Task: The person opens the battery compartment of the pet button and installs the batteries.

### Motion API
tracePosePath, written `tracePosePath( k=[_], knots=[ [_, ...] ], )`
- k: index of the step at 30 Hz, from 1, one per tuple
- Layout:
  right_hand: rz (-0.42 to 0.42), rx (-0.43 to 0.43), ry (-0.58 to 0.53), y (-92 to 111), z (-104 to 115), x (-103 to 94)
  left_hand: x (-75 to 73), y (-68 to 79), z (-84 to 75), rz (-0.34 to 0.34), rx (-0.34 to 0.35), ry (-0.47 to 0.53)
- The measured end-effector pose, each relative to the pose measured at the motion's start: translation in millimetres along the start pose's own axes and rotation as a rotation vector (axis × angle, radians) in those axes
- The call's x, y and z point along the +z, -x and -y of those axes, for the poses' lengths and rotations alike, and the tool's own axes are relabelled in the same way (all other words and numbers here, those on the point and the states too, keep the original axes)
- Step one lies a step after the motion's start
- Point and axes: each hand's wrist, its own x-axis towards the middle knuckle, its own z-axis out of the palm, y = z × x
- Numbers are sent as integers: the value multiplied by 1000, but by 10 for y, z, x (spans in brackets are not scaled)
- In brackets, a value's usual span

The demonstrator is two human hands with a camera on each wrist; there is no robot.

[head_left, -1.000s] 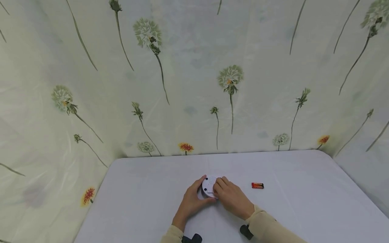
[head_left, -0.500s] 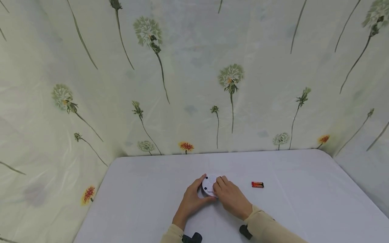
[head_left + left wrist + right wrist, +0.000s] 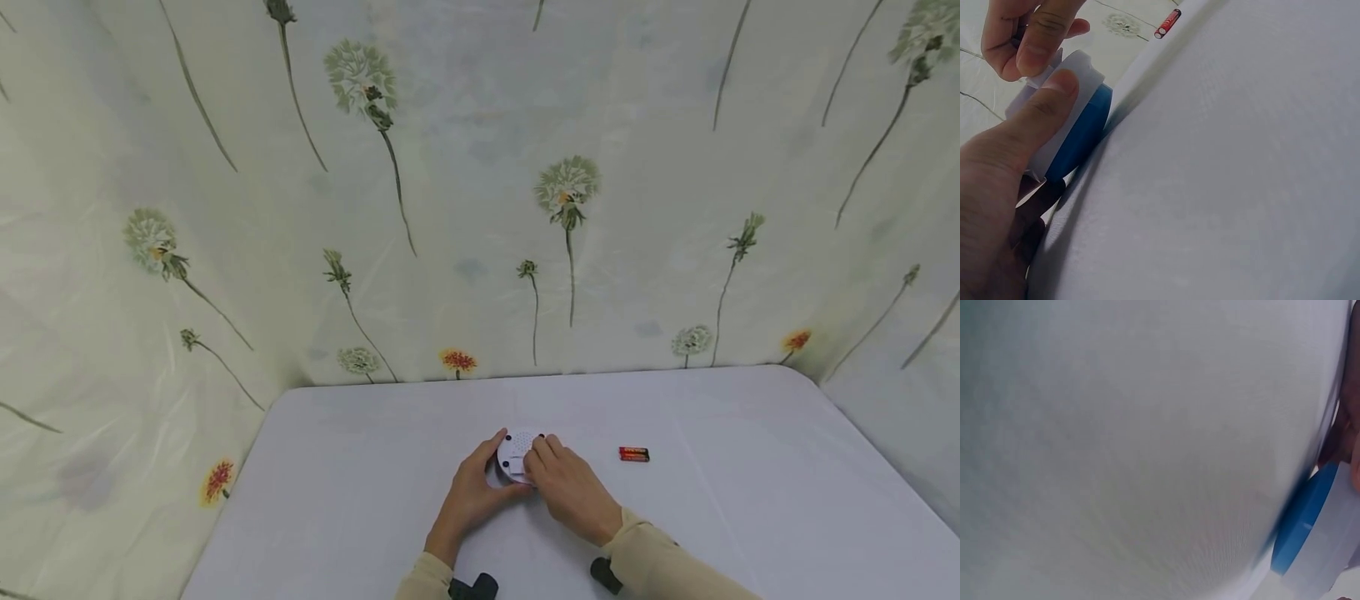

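A round white device with small holes and dark feet on its upper face lies on the white-covered table. Its blue underside shows in the left wrist view. My left hand grips the rim from the left, thumb at the near side and fingers at the far side. Over the device's right part, my right hand has curled fingers and pinches a small white cover on the upper face. The right fingers hide part of that face. In the right wrist view the blue-and-white side shows at the right edge.
Two red-and-black batteries lie side by side to the right of the hands. The white tabletop ends at a floral curtain behind it. Dark wrist mounts show below the sleeves.
Both hands stay in nearly the same place on the device. The small white cover under the right fingers appears slightly shifted or lifted. The view has moved a little.
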Motion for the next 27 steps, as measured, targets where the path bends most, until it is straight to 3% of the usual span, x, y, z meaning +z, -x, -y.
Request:
tracePosePath(
  k=[7,27],
  knots=[
    [59,27,5,-16,37,-84,-10,-3,-2,0,-12,-7],
    [34,38,28,65,41,-198,-16,5,-16,7,-17,2]
  ],
)
